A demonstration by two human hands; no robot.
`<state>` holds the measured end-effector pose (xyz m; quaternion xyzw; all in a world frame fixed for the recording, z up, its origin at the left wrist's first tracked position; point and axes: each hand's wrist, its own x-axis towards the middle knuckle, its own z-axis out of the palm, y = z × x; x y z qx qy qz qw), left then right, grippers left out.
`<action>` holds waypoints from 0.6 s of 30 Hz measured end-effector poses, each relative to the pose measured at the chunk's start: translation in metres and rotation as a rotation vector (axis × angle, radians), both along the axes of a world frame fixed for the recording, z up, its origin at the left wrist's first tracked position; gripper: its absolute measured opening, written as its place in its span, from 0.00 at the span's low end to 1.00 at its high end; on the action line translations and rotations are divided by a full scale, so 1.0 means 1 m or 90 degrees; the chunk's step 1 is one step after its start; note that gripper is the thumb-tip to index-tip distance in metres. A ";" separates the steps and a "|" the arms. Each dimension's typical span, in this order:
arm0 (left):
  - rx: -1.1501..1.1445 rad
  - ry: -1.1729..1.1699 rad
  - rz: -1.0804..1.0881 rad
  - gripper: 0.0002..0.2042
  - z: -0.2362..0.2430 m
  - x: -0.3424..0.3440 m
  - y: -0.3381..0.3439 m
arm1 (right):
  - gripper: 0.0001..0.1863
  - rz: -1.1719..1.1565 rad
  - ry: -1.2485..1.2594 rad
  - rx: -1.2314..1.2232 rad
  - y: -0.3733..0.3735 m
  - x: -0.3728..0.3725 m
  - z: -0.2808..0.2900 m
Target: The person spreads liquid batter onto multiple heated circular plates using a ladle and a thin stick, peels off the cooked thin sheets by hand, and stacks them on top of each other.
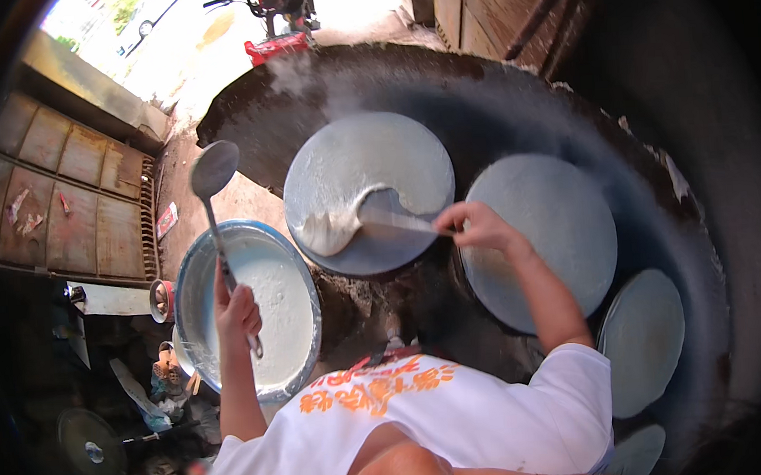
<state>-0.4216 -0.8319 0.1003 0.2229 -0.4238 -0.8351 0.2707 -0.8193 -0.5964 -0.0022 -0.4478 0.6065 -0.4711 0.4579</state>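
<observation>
My left hand (238, 314) grips the handle of a metal ladle (214, 169), held upright with its round bowl raised beyond the rim of a blue basin. White batter (273, 309) fills much of that basin (196, 331). In my right hand (482, 229), the fingers pinch the end of a thin, pale spreader (397, 221), blurred in part. Its far end rests in batter (332, 230) on a round griddle (366, 147). The batter lies in a thick curl at the left, with a thin coat over the upper part; bare griddle shows around the spreader.
A second round griddle (541, 228) stands to the right, beneath my right forearm. Farther round are another round plate (644, 343) and part of one more. Steam rises behind the griddles. A dark curved surround (475, 71) encloses them. A motorbike (284, 13) stands outside.
</observation>
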 end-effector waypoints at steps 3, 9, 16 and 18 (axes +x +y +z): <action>-0.141 -0.353 0.160 0.29 -0.036 -0.025 0.031 | 0.17 -0.503 0.314 -0.140 -0.028 0.089 -0.036; -0.198 -0.464 0.078 0.30 -0.074 0.009 0.073 | 0.16 -0.333 0.453 -0.119 0.002 0.150 -0.025; -0.431 -0.460 0.013 0.29 -0.086 0.066 0.089 | 0.21 -0.244 0.618 -0.153 0.033 0.187 -0.003; -0.579 -0.439 -0.022 0.27 -0.073 0.106 0.075 | 0.23 -0.377 0.438 -0.153 0.050 0.217 0.007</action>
